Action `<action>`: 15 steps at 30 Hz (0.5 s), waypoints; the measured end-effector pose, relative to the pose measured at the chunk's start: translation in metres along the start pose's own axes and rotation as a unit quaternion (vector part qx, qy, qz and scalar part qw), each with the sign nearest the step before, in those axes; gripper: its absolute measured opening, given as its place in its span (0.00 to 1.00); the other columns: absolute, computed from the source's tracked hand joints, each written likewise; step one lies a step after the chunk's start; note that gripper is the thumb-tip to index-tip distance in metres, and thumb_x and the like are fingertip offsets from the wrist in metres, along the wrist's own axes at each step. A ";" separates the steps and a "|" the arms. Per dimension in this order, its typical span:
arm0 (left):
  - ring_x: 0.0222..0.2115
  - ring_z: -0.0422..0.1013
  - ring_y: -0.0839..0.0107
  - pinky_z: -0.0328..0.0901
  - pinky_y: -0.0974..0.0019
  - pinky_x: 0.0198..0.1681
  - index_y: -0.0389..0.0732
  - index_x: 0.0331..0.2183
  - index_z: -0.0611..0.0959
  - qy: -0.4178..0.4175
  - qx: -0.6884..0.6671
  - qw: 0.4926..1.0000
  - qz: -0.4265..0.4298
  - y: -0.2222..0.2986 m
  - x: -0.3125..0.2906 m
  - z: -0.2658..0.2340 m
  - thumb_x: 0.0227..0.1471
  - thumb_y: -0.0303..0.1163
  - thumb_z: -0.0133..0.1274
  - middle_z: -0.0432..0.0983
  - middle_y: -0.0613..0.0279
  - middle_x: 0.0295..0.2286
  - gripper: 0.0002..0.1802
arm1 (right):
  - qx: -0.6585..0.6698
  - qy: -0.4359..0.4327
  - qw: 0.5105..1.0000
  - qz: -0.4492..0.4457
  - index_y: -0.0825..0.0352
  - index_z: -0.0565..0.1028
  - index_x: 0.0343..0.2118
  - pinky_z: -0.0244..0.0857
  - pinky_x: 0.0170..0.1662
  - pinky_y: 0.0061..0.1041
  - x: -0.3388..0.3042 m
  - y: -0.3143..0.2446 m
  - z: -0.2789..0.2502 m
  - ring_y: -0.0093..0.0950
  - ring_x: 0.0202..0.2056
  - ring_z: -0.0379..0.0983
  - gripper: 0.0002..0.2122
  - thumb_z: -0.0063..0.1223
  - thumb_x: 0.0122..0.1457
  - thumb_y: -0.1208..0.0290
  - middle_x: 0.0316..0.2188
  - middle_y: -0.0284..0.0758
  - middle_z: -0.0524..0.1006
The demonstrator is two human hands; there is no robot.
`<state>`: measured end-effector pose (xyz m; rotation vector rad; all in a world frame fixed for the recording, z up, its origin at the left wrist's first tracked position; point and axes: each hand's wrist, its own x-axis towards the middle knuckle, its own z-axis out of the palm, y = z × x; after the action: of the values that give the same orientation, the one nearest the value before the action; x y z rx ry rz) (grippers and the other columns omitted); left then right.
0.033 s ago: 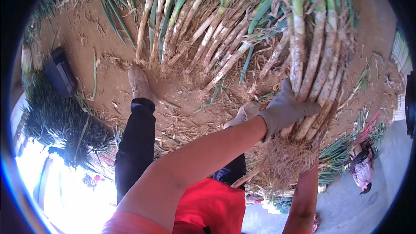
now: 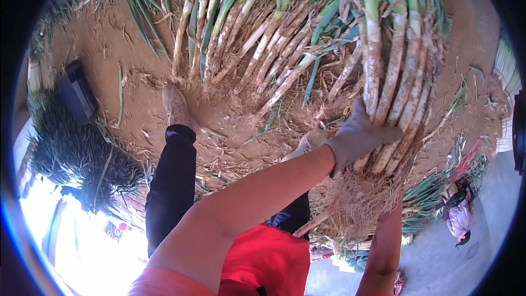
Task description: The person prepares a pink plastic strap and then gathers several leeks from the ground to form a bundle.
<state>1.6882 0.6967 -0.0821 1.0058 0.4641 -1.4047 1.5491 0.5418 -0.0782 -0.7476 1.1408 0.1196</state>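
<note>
A bundle of long green onions (image 2: 406, 90), with soil on its white stalks, stands tilted at the right, its green tops pointing away from me. My left hand (image 2: 361, 137), in a grey glove, grips the stalks low down, thumb along one side and fingers laid across the front. Below the glove hangs a tangle of pale roots (image 2: 364, 203). My right forearm (image 2: 381, 252) rises behind those roots; the hand itself is hidden by the bundle, so its fingers do not show.
More green onions (image 2: 274, 44) lie in a row on the brown soil (image 2: 142, 71). A dark box-like object (image 2: 76, 93) and heaped onion tops (image 2: 82, 153) are at the left. At the far right, another person (image 2: 459, 216) is near more onions (image 2: 424, 200).
The bundle has shifted slightly to the left, and my left hand has moved a little with it, still gripping the stalks.
</note>
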 end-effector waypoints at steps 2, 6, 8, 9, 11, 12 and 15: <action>0.58 0.59 0.56 0.53 0.68 0.60 0.21 0.60 0.35 0.040 0.038 0.998 0.007 -0.005 0.009 0.006 0.35 0.54 0.69 0.59 0.37 0.57 0.75 | -0.006 0.016 1.000 -0.020 0.62 0.60 0.61 0.58 0.60 0.38 -0.007 -0.008 0.000 0.34 0.57 0.63 0.31 0.41 0.62 0.44 0.58 0.35 0.66; 0.63 0.41 0.47 0.43 0.59 0.65 0.23 0.60 0.48 0.147 0.194 0.969 0.046 -0.017 0.020 -0.027 0.35 0.60 0.66 0.44 0.36 0.61 0.69 | -0.007 -0.045 0.999 0.001 0.62 0.60 0.61 0.58 0.60 0.37 0.028 0.013 -0.002 0.33 0.57 0.63 0.31 0.41 0.62 0.44 0.58 0.35 0.66; 0.64 0.35 0.44 0.39 0.56 0.67 0.24 0.60 0.53 0.180 0.307 0.933 0.054 -0.024 0.029 -0.047 0.34 0.64 0.64 0.40 0.35 0.62 0.67 | 0.023 -0.110 0.994 -0.004 0.63 0.62 0.60 0.58 0.60 0.37 0.050 0.043 -0.014 0.33 0.56 0.65 0.30 0.41 0.63 0.45 0.57 0.35 0.68; 0.64 0.34 0.43 0.38 0.54 0.67 0.25 0.60 0.55 0.197 0.344 0.915 0.077 -0.037 0.037 -0.060 0.34 0.67 0.62 0.39 0.35 0.62 0.67 | 0.042 -0.155 0.987 -0.009 0.63 0.63 0.59 0.58 0.60 0.36 0.063 0.060 -0.025 0.34 0.55 0.66 0.28 0.42 0.63 0.47 0.55 0.36 0.69; 0.64 0.31 0.41 0.35 0.51 0.66 0.29 0.60 0.59 0.235 0.405 0.878 0.098 -0.058 0.053 -0.092 0.33 0.71 0.60 0.36 0.34 0.62 0.67 | 0.209 -0.167 0.961 0.072 0.63 0.64 0.59 0.59 0.59 0.37 0.086 0.095 -0.012 0.34 0.54 0.66 0.28 0.44 0.63 0.48 0.55 0.35 0.70; 0.64 0.31 0.40 0.36 0.50 0.66 0.30 0.60 0.58 0.237 0.439 0.862 0.092 -0.064 0.061 -0.109 0.34 0.70 0.60 0.36 0.34 0.62 0.66 | 0.217 -0.158 0.961 0.068 0.65 0.65 0.58 0.61 0.59 0.38 0.103 0.112 -0.016 0.34 0.53 0.68 0.27 0.47 0.62 0.51 0.54 0.36 0.71; 0.63 0.33 0.36 0.42 0.49 0.65 0.31 0.59 0.60 0.228 0.419 0.874 0.091 -0.071 0.078 -0.142 0.36 0.67 0.61 0.35 0.35 0.62 0.62 | 0.195 -0.137 0.969 0.067 0.65 0.65 0.57 0.61 0.58 0.38 0.135 0.155 -0.026 0.34 0.54 0.67 0.28 0.51 0.59 0.52 0.54 0.36 0.71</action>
<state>1.6743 0.7736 -0.2414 2.0596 0.0588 -1.1861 1.5185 0.6059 -0.2722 -0.2916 0.9120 0.1034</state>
